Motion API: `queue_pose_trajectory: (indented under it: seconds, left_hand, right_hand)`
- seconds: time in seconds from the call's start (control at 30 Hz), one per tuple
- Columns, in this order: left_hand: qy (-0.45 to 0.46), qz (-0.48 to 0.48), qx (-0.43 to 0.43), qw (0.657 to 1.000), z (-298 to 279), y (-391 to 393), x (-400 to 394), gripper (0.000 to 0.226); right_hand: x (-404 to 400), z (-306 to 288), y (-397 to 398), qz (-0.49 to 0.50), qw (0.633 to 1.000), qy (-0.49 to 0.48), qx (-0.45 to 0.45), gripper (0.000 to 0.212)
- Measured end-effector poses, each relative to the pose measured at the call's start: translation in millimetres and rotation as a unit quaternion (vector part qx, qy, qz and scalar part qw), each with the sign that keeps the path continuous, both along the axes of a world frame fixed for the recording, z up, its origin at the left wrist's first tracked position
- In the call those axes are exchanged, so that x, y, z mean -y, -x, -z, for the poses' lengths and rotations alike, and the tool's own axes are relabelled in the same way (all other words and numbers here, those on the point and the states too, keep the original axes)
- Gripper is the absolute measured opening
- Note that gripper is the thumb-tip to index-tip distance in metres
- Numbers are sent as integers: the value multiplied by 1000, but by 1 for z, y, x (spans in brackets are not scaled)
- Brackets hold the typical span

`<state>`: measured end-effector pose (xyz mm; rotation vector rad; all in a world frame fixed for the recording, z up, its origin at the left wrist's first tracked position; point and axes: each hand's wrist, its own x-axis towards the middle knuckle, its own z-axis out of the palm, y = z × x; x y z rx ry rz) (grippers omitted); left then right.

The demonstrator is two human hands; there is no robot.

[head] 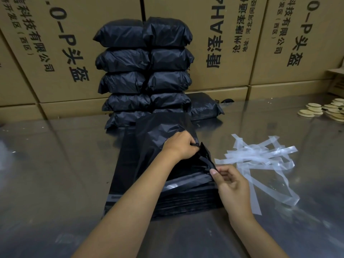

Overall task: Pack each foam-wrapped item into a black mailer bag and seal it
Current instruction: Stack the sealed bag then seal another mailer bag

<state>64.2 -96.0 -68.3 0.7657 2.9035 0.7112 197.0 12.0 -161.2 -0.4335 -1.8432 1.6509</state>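
Observation:
A filled black mailer bag (156, 135) lies on a stack of flat black mailer bags (186, 198) in the middle of the table. My left hand (181, 146) grips the bag's mouth flap (205, 155) at its far end. At the flap's near end, the thumb and fingers of my right hand (229, 180) pinch its edge. The flap stands raised between the two hands. No foam-wrapped item shows; the bag hides its contents.
Two tall stacks of sealed black parcels (145, 71) stand behind, with one more parcel (204, 106) beside them. Peeled clear strips (260, 157) lie in a heap to the right. Pale round pads (316, 110) sit far right. Cardboard boxes (260, 43) wall off the back of the glossy table (55, 174).

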Motion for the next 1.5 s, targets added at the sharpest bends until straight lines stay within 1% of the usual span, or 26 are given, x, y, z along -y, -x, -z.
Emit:
queue_pose_trajectory:
  seconds: [0.1,0.17,0.2,0.23,0.27,0.33,0.37,0.43,0.5,0.53,0.6,0.67,0.7,0.73,0.77,0.8,0.87,0.93,0.97,1.0,1.1,1.3,1.37,1.43,1.5]
  left_hand:
    - [20,3,-2,1000,3,1,-1,29]
    - [28,8,-6,1000,3,1,-2,27]
    - [30,12,-7,999,4,1,-2,27]
    - [30,16,-8,999,3,1,-1,28]
    - [27,19,-6,999,3,1,-1,29]
    - [22,22,-2,1000,4,2,0,31]
    - [23,23,-3,999,4,2,0,31]
    - [26,22,-13,999,5,2,-1,31]
    - [24,16,-23,999,7,2,-3,33]
    - [24,14,-30,999,8,2,-4,35]
    - [26,20,-65,997,11,1,-6,32]
    - [18,45,-117,992,13,0,-8,22]
    - [14,68,-129,989,14,1,-9,23]
    - [7,92,-122,988,15,2,-9,24]
    - [1,109,-100,989,16,3,-9,22]
    - [-1,118,-73,990,17,4,-9,20]
    - [11,125,-40,991,22,6,-7,15]
    - [18,131,-42,990,26,6,-4,12]
    - [18,133,-47,990,28,6,-3,10]
    - [18,136,-51,989,29,6,-3,9]
    - [21,137,-57,989,30,6,-2,5]
    - [23,135,-58,989,30,-4,-2,9]
    - [-1,144,-63,987,39,-16,4,20]
    - [-16,169,-75,983,55,-34,14,41]
    - [-18,175,-90,980,69,-50,25,50]
  right_hand:
    - [1,3,-5,12,1000,17,12,26]
    - [1,3,-7,23,999,14,23,25]
    - [0,2,-7,30,999,-1,31,24]
    - [-1,1,-7,41,998,-40,39,24]
    - [-2,-2,-6,54,992,-106,48,22]
    - [-3,-13,-4,81,955,-276,72,14]
    - [-3,-20,-2,87,932,-343,80,16]
    - [-3,-31,4,86,884,-448,103,28]
    - [-2,-39,10,83,832,-533,130,30]
    - [-3,-43,13,80,810,-563,143,28]
    - [-6,-46,16,76,781,-595,173,24]
    - [-9,-46,17,72,770,-609,177,25]
    - [-10,-45,17,72,767,-613,176,25]
    - [-11,-44,16,72,769,-611,175,26]
    - [-13,-42,16,72,778,-602,165,26]
    - [-15,-40,16,67,796,-582,152,27]
    - [-18,-36,14,42,859,-493,135,36]
    - [-19,-28,11,24,928,-356,104,45]
    - [-19,-24,9,29,951,-294,93,45]
    - [-18,-19,6,38,964,-248,89,45]
    - [-16,-10,-1,54,978,-183,80,49]
    - [-25,-6,-6,41,988,-116,94,53]
    - [-32,-7,-5,26,991,-92,95,53]
    - [-39,-8,-3,3,994,-44,99,51]
    - [-44,-12,-2,-26,992,8,120,48]
